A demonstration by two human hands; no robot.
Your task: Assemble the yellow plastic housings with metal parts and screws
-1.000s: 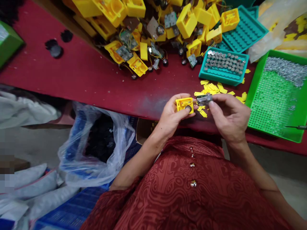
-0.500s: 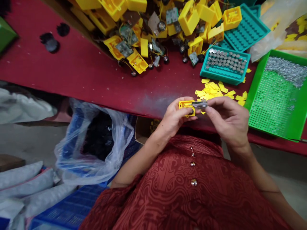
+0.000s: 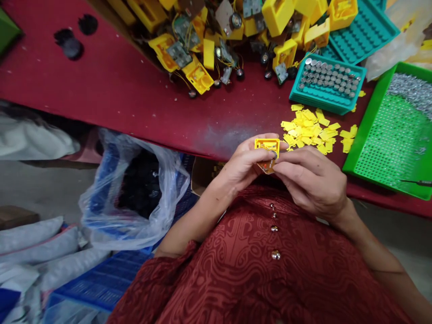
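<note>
In front of my body, my left hand [image 3: 245, 157] grips a small open yellow plastic case [image 3: 267, 141], its thumb pressed over the middle. Small metal parts show inside the case. Just below the thumb is a circuit board [image 3: 266, 167] with a tiny orange-red spot on it, partly covered by fingers. My right hand [image 3: 312, 177] pinches the board's right edge between thumb and forefinger, close against the case. A pile of flat yellow covers [image 3: 312, 128] lies on the table right behind both hands.
A teal tray [image 3: 326, 105] holds rows of button cells. To the right stands a green perforated basket [image 3: 381, 166] with screws and a thin dark tool [image 3: 418, 182]. Yellow cases with wired boards [image 3: 199, 76] heap up behind. A plastic-lined blue crate [image 3: 108, 193] sits at lower left.
The circuit board has swung from the case's right side to below the left thumb, turning its face up. My right hand has moved slightly down and left with it. The camera view has shifted.
</note>
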